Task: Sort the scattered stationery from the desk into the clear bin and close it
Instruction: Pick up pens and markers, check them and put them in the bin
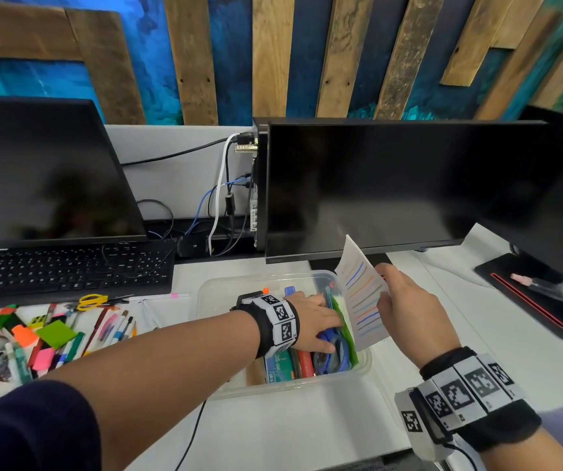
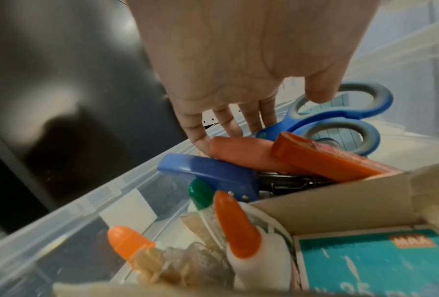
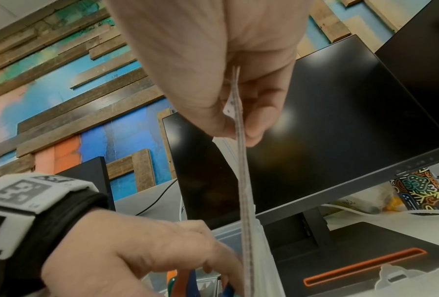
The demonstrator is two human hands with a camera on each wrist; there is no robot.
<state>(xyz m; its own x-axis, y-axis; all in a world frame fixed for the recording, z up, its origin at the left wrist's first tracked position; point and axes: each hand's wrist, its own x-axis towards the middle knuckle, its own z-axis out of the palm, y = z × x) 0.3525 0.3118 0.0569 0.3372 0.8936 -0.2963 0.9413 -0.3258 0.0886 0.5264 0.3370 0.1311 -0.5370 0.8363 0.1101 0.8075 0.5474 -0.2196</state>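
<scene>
Paper sheet (image 1: 361,294) with coloured lines pinched on edge in right hand (image 1: 409,311), long axis upright, lower edge inside clear bin (image 1: 225,283) at frame centre. Left hand (image 1: 310,321), fingers straight, pressed on blue scissors (image 2: 340,120) just left of sheet. Pens (image 1: 113,326) left scattered on bench, lower left.

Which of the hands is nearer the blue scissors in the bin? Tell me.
Left. The left hand reaches into the clear bin, its fingers right at the blue scissors. The right hand is over the bin's right edge, pinching a striped paper sheet.
</scene>
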